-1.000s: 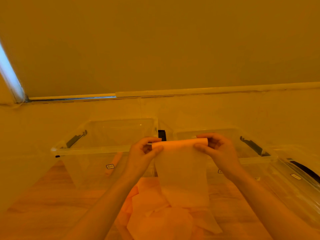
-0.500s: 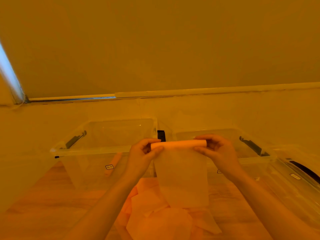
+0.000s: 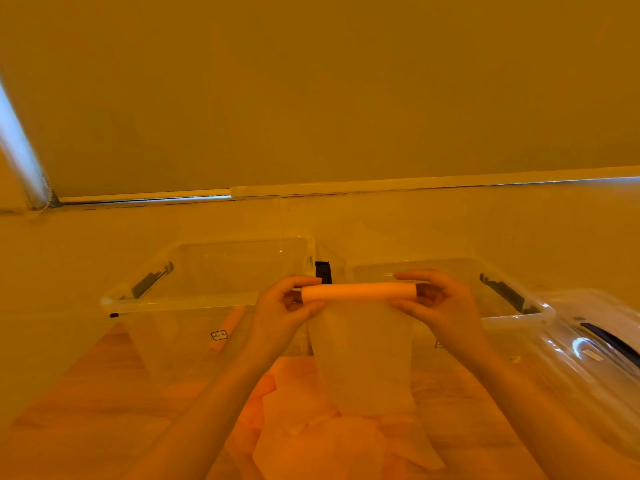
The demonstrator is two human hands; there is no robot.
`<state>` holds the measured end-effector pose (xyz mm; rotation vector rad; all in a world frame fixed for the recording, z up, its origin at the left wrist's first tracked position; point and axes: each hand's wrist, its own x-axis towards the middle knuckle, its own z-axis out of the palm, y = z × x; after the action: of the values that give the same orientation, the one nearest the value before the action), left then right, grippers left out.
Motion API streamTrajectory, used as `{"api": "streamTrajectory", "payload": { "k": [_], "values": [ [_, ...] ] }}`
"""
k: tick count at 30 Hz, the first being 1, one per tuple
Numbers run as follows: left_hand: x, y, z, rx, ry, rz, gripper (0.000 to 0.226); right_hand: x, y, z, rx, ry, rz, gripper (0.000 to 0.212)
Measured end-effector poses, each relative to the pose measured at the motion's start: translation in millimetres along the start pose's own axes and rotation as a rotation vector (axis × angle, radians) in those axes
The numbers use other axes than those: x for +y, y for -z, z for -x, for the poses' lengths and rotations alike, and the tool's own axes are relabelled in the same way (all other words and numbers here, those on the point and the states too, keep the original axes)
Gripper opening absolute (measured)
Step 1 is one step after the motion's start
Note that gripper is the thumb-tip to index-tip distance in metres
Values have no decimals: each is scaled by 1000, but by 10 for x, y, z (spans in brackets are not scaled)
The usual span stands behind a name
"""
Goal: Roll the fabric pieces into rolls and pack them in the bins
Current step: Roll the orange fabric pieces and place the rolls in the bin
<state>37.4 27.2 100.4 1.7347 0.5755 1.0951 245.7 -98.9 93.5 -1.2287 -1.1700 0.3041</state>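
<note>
The surface is a wooden floor [image 3: 104, 393] with a light grain, and everything has a strong orange-yellow tint. At 12 o'clock a plain wall [image 3: 311, 81] fills the upper half of the view, and a pale strip [image 3: 381, 185] runs across it from side to side. At 10 o'clock a bright slanted bar [image 3: 17, 147] shows at the edge.

Two clear plastic bins stand side by side on the floor. The left bin [image 3: 173, 301] is at 10 o'clock from the hands and has a small label [image 3: 219, 335] on its front wall; the writing is too small to read. An orange shape [image 3: 227, 327] shows through this wall, but I cannot tell what it is. The right bin [image 3: 502, 318] is at 2 o'clock. At 3 o'clock one clear lid [image 3: 595, 358] lies beside the right bin.

One fabric piece [image 3: 363, 355] is in the air between the bins. Its upper part is already a roll [image 3: 358, 292], and the rest hangs down loose. The left hand [image 3: 280, 313] pinches the left end of the roll, and the right hand [image 3: 440, 303] pinches the right end. At 6 o'clock a heap of other fabric pieces [image 3: 322, 441] lies on the floor; I cannot count them.
</note>
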Motion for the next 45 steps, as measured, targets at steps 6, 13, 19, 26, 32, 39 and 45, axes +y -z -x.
{"api": "streamTrajectory", "payload": {
  "k": [6, 13, 19, 26, 32, 39, 45],
  "values": [
    [8, -4, -16, 5, 1, -46, 32, -15, 22, -6, -4, 126, 87, 36],
    [39, -48, -17, 51, 67, -151, 14, -19, 42, -16, -14, 38, 8, 34],
    [35, -18, 0, 43, 73, -85, 1, 7, 46, -7, -2, 83, 98, 28],
    [25, 16, 10, -24, 55, -8, 25, 51, 12, 19, 47, 30, 106, 24],
    [23, 26, -6, -29, 20, -32, 23, 43, 5, 26, 48, -11, 75, 22],
    [-34, 7, -6, 17, 77, -46, 13, 32, 18, 12, -24, 23, 30, 29],
    [-31, 4, 1, 32, 62, -52, 15, 57, 6, 17, 16, -28, 75, 17]
  ]
}}
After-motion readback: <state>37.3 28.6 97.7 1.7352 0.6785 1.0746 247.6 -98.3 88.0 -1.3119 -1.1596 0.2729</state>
